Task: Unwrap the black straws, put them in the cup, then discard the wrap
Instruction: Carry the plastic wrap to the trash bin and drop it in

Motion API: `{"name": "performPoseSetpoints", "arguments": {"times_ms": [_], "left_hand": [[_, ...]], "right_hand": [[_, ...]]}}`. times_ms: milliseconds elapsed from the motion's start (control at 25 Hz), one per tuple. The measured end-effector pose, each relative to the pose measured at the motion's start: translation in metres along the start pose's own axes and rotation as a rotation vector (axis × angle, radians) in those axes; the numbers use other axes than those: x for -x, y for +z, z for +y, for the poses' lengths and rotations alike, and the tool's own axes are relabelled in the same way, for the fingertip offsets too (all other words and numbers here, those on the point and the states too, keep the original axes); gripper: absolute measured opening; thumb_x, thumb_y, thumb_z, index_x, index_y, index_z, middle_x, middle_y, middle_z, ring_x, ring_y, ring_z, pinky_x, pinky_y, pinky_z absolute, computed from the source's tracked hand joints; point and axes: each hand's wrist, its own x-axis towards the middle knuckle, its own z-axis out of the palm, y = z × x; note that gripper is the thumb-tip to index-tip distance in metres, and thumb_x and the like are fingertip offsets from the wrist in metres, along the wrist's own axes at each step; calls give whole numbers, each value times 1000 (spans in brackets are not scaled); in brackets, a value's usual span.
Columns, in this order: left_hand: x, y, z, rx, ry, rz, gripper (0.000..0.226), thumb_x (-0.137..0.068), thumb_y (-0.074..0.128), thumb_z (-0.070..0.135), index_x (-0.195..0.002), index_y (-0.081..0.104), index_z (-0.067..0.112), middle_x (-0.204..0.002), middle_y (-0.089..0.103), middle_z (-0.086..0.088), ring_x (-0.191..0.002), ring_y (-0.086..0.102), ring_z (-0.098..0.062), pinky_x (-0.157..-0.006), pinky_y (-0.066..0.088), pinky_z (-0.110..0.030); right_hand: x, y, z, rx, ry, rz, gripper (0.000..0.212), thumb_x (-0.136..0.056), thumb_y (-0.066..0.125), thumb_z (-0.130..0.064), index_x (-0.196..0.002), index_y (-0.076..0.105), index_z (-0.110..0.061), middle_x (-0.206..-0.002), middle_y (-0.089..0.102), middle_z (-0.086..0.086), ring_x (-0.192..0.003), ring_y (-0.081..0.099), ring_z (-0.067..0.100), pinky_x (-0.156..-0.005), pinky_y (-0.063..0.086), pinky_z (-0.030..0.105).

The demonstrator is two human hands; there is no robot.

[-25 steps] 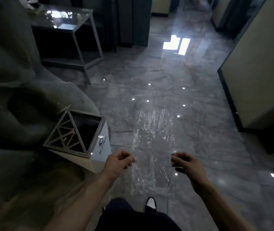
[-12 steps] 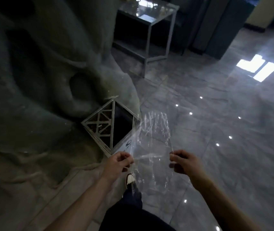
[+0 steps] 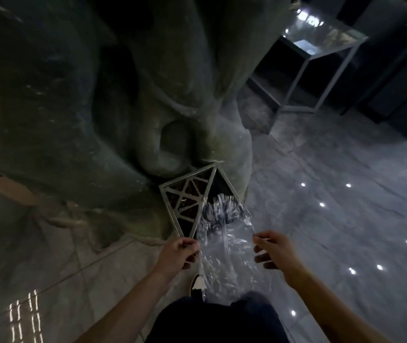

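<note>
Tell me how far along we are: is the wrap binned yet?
Not yet. Done, apparently: the wrap looks empty, with no straws or cup in view. In hand: the left hand and right hand pinch its side edges, its far end over the bin by the rock wall. Left: let it drop into the dark opening.

surface: glossy grey tiled floor (image 3: 333,219) | on it: metal-topped bin (image 3: 187,201)
</note>
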Motion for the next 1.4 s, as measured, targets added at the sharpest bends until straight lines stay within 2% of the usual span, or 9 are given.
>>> {"name": "performPoseSetpoints", "arguments": {"times_ms": [240,440,560,760,880,1040,1240,1320,1400], "left_hand": [[-4,15,4,76,-112,65,10,-86,70,18,-93,72,10,-70,73,0,-61,63,-11,-61,49,-24],[-16,60,12,219,-230,110,4,-86,69,8,-83,69,9,-57,67,-4,-43,58,-8,-46,45,-20],[-26,85,15,336,-274,184,5,-87,66,3,-82,68,5,-57,64,-9,-42,57,-11,-49,43,-22],[-47,106,20,481,-355,340,11,-86,65,-2,-77,66,3,-49,62,-7,-36,55,-11,-41,46,-19],[-60,103,17,536,-426,443,16,-86,64,-3,-71,64,3,-38,60,-3,-28,52,-8,-33,41,-14],[-81,92,9,502,-488,476,22,-85,65,1,-64,61,6,-36,57,-2,-28,49,-9,-34,40,-15],[-104,84,4,408,-539,465,21,-82,65,4,-62,61,7,-59,56,-9,-50,49,-18,-49,42,-25],[-108,84,0,374,-558,472,23,-83,65,5,-60,61,7,-56,57,-8,-46,50,-16,-48,43,-23],[-110,84,0,361,-571,457,26,-85,64,8,-59,61,8,-46,59,-3,-37,50,-12,-43,42,-19]], "right_hand": [[-47,-4,-19,155,39,-111,8,-90,67,-23,-92,72,-17,-73,71,7,-50,65,16,-42,44,23],[-90,-35,-34,275,56,-168,8,-87,68,-25,-89,72,-18,-62,71,3,-47,64,18,-38,38,21],[-116,-53,-46,326,71,-211,10,-87,68,-24,-89,73,-16,-60,71,2,-46,64,17,-37,37,20],[-150,-57,-70,353,126,-306,14,-89,66,-19,-98,71,-9,-73,71,9,-48,66,17,-37,37,18],[-152,-57,-79,348,165,-421,19,-87,69,-23,-106,66,-22,-87,75,12,-57,72,21,-42,45,20],[-147,-63,-82,430,156,-575,30,-86,71,-21,-110,62,-37,-98,75,10,-69,73,23,-58,55,30],[-147,-66,-85,577,-24,-691,39,-79,79,-28,-114,63,-33,-99,73,1,-79,73,17,-62,56,26],[-150,-64,-81,812,-218,-651,40,-77,80,-29,-113,63,-34,-101,70,-7,-82,71,12,-63,55,20],[-155,-60,-75,995,-458,-531,27,-83,74,-29,-109,66,-33,-95,70,-13,-82,70,5,-70,57,19]]}}
